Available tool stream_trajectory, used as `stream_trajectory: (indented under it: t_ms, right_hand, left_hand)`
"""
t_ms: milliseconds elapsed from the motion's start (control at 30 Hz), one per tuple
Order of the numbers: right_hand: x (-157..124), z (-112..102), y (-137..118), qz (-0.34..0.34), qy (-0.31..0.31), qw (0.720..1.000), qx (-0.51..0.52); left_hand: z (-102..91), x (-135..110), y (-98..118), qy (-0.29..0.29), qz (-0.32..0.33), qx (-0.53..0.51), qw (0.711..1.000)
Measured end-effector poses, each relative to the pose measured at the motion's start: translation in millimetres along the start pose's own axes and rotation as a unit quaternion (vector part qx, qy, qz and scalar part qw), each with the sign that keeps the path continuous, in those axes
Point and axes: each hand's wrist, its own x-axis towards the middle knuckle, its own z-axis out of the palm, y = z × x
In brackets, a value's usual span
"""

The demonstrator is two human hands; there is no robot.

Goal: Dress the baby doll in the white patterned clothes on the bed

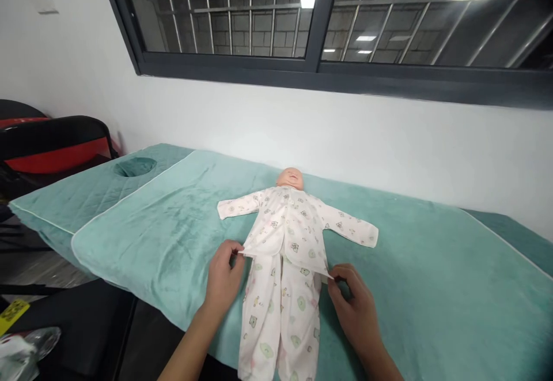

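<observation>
A baby doll (290, 178) lies on its back, its head toward the wall. It wears a white printed baby shirt (298, 225) with both sleeves spread out to the sides, and white printed pants (279, 317) whose lower ends reach the bottom of the view. My left hand (225, 274) pinches the shirt's lower left corner between thumb and fingers. Opposite it, my right hand (354, 306) pinches the lower right corner, drawing the hem outward over the pants' waist. The doll's hands and feet are not visible.
A teal cover (173, 225) spreads over the bed, which has a face hole (135, 166) at its left end. Red-and-black chairs (56, 144) stand at the left. A black seat (73, 329) with a plastic package (26, 352) is at lower left. A barred window (233, 23) is above.
</observation>
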Motion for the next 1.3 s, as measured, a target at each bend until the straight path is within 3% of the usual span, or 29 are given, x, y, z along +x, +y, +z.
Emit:
stream_trajectory:
  t_ms: [300, 567, 767, 1100, 1200, 1300]
  right_hand:
    - [4.0, 1.0, -7.0, 0.002, -0.042, 0.999, -0.024]
    - [1.9, 7.1, -5.8, 0.07, -0.03, 0.989, -0.129]
    - [0.7, 11.6, -0.3, -0.001, 0.01, 0.994, -0.105]
    - [0.5, 7.2, -0.3, 0.002, -0.041, 0.998, -0.056]
    - [1.1, 6.6, -6.5, 0.015, -0.047, 0.998, -0.038]
    - [1.4, 7.6, -14.6, 0.034, -0.059, 0.998, 0.003]
  left_hand:
    - [3.2, 2.2, -4.2, -0.062, 0.057, 0.05, 0.995]
    - [3.3, 0.7, -4.4, -0.049, 0.043, 0.064, 0.996]
    - [7.0, 0.5, 6.9, -0.039, 0.096, 0.01, 0.995]
    - [27.1, -6.2, 30.7, -0.027, 0.179, 0.009, 0.983]
    - [23.2, -9.4, 31.5, -0.057, 0.151, -0.056, 0.985]
    - [14.6, 4.2, 20.0, -0.066, 0.058, -0.133, 0.987]
